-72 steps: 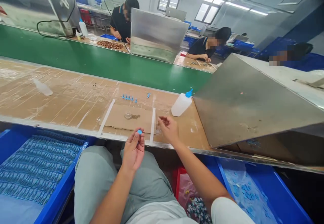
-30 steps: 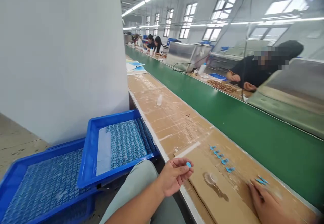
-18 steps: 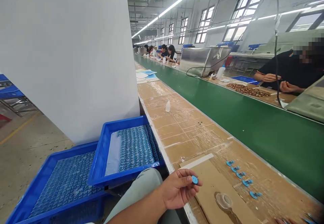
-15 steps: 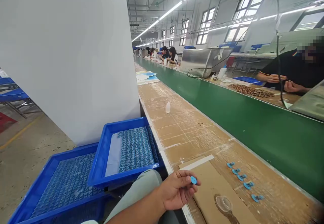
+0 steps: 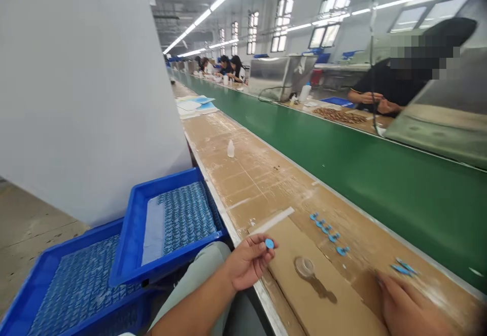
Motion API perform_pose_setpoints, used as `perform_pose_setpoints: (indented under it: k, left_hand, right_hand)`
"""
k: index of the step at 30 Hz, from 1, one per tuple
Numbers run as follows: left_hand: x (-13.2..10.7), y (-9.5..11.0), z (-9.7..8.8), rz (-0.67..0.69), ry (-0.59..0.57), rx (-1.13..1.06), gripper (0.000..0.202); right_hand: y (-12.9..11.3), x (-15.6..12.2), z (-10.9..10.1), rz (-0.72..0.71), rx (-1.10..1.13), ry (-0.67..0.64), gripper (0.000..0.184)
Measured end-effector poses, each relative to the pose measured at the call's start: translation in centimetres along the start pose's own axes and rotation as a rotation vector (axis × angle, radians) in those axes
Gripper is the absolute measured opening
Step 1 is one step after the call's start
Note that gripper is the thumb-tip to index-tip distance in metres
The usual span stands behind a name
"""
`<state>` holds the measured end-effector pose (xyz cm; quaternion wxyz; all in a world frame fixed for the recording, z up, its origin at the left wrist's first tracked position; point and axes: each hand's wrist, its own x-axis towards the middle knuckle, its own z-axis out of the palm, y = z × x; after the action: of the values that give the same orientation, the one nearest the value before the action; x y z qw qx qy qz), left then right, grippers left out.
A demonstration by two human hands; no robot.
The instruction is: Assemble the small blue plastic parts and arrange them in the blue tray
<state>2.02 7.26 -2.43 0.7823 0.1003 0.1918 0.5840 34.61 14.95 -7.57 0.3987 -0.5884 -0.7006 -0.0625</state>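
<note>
My left hand (image 5: 251,261) pinches a small blue disc (image 5: 269,244) between thumb and fingers, above the table's near edge. At the lower right, my right hand (image 5: 411,303) is blurred, so its grip does not show. Just beyond it lie a few thin blue pieces (image 5: 404,267). A row of several small blue round parts with upright bits (image 5: 325,230) rests on the table between the hands. A small clear round dish (image 5: 304,266) sits on a cardboard sheet (image 5: 291,239), with a dark wet-looking patch beside it.
A white dropper bottle (image 5: 231,149) stands farther along the table. Blue trays (image 5: 125,234) filled with rows of blue parts are at my left, near a white pillar (image 5: 87,98). Past the green conveyor belt (image 5: 342,184), a co-worker (image 5: 395,87) sits by a brown heap (image 5: 338,115).
The view has swung right, so the scene sits farther left. My right hand and the thin blue pieces have come into view. My left hand still holds the disc.
</note>
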Motion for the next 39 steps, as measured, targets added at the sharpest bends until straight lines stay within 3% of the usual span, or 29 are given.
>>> perform_pose_setpoints:
  k: [2, 6, 10, 16, 21, 24, 29, 34, 39]
  left_hand:
    - [-0.1, 0.2, 0.1, -0.007, 0.031, 0.015, 0.029]
    - [-0.4, 0.6, 0.5, -0.043, 0.111, 0.040, 0.030]
    - [-0.6, 1.0, 0.9, -0.058, 0.158, 0.101, 0.031]
    - [0.0, 1.3, 0.5, -0.042, 0.142, 0.150, 0.034]
    - [0.1, 1.3, 0.2, -0.036, 0.117, 0.165, 0.032]
    - [-0.1, 1.3, 0.3, -0.039, 0.116, 0.155, 0.031]
    - [-0.4, 1.2, 0.5, -0.036, 0.102, 0.139, 0.030]
    - [-0.5, 0.9, 0.8, -0.047, 0.085, 0.167, 0.026]
    - [-0.6, 0.7, 0.9, -0.036, 0.061, 0.207, 0.027]
  right_hand:
    - [0.0, -0.2, -0.2, -0.022, -0.038, -0.006, 0.023]
    - [-1.7, -0.2, -1.6, 0.146, -0.042, 0.039, 0.039]
    - [-3.6, 0.2, -2.6, 0.253, 0.096, -0.049, 0.036]
    - [-4.5, -0.5, -3.0, 0.306, 0.050, -0.117, 0.024]
    - [-4.4, -0.8, -3.0, 0.368, 0.101, -0.052, 0.022]
    - [-4.6, -0.7, -3.3, 0.420, 0.149, 0.022, 0.031]
    - [-8.1, -0.5, -4.1, 0.496, 0.301, 0.104, 0.040]
    - [-13.8, -1.0, -4.1, 0.387, 0.401, 0.050, 0.027]
    - [-15.6, -1.2, -3.2, 0.166, 0.299, 0.002, 0.016]
